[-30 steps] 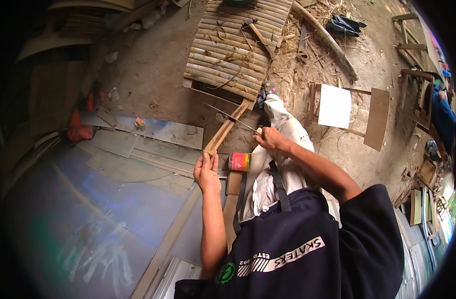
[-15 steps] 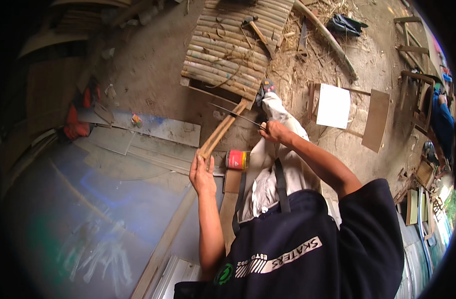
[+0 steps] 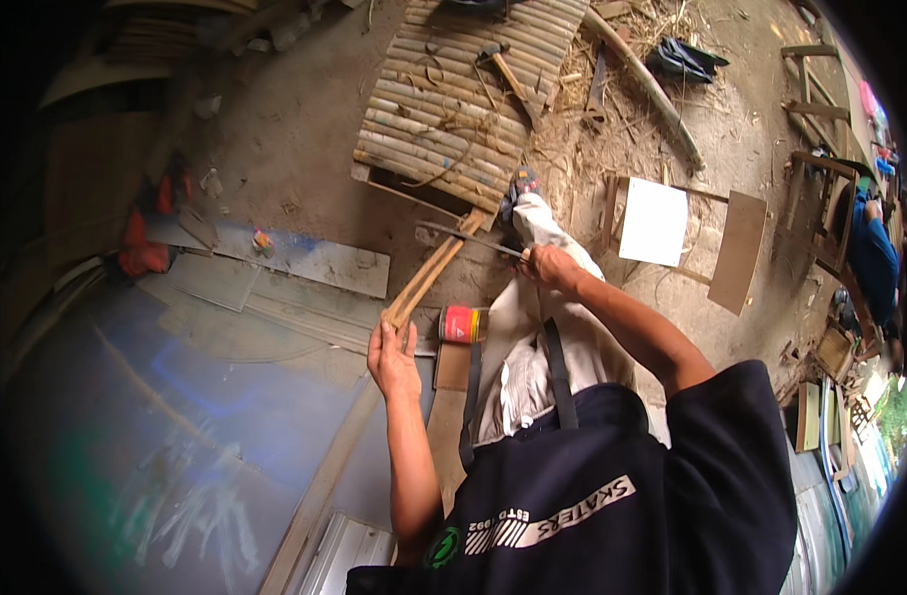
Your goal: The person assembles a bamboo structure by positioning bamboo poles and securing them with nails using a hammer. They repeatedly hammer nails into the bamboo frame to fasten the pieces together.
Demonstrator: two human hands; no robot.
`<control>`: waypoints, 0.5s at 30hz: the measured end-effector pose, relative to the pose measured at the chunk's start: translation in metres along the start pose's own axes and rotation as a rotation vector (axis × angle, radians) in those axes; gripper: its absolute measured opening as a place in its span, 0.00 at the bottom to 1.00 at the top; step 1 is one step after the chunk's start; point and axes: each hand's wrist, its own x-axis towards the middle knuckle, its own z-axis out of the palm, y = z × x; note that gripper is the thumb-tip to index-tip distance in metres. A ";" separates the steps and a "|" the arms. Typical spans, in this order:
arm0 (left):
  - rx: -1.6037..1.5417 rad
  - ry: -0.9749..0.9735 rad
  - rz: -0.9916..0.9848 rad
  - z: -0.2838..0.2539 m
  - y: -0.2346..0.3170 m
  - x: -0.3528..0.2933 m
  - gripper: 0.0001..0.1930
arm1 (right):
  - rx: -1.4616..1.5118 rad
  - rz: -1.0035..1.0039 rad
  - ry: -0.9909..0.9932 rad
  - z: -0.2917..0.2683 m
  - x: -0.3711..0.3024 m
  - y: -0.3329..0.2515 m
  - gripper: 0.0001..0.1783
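My left hand [image 3: 394, 365] grips the near end of a narrow light-brown wooden piece [image 3: 426, 282], which has a dark gap along its length. Its far end meets the near corner of a low bamboo-slat bench [image 3: 444, 134]. In my right hand [image 3: 553, 268] is the handle of a long, thin-bladed knife [image 3: 488, 244]. The dark blade points left and lies across the wooden piece close to the bench; whether it cuts into the wood cannot be made out.
A red and yellow can [image 3: 460, 324] stands by my left thigh. On the bench lies a hammer [image 3: 510, 79] among loose strips. Shavings and a pole [image 3: 652, 89] litter the ground beyond. At right are a white sheet [image 3: 654, 222] and a brown board [image 3: 738, 253]; another person [image 3: 875, 253] is farther off.
The view has shifted slightly. The blade sits a little differently along the wooden piece, nearer the bench end. Both hands keep their holds.
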 end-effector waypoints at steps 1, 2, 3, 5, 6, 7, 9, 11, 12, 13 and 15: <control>0.029 0.028 -0.004 -0.001 0.003 0.000 0.21 | -0.037 0.080 0.054 -0.003 -0.001 0.002 0.22; 0.051 0.019 0.018 -0.001 0.004 -0.001 0.20 | 0.009 0.048 -0.016 -0.005 -0.001 0.003 0.21; 0.050 0.016 0.008 0.000 0.005 0.000 0.20 | 0.037 0.032 -0.065 -0.009 -0.002 0.004 0.22; 0.064 0.025 0.007 0.000 0.005 0.001 0.20 | 0.086 -0.067 -0.103 -0.014 -0.004 0.006 0.25; 0.073 0.037 -0.014 -0.002 0.006 -0.001 0.20 | -0.130 0.060 -0.194 -0.015 -0.001 0.008 0.24; 0.071 0.040 -0.013 -0.002 0.006 -0.003 0.20 | -0.075 0.077 -0.186 -0.016 -0.003 0.010 0.23; 0.062 0.035 0.003 0.001 0.007 0.002 0.19 | 0.054 0.062 -0.113 -0.014 0.007 0.015 0.21; 0.068 0.038 0.000 0.002 0.006 0.001 0.19 | -0.025 0.046 -0.101 -0.008 0.008 0.020 0.23; 0.057 0.036 -0.004 0.002 0.006 0.003 0.19 | -0.133 0.033 -0.141 -0.008 0.015 0.027 0.24; 0.064 0.019 -0.027 0.001 0.007 -0.001 0.19 | -0.266 0.034 -0.209 -0.006 0.016 0.031 0.24; 0.102 0.053 -0.055 0.006 0.009 0.003 0.19 | -0.119 0.145 -0.173 -0.008 0.025 0.038 0.22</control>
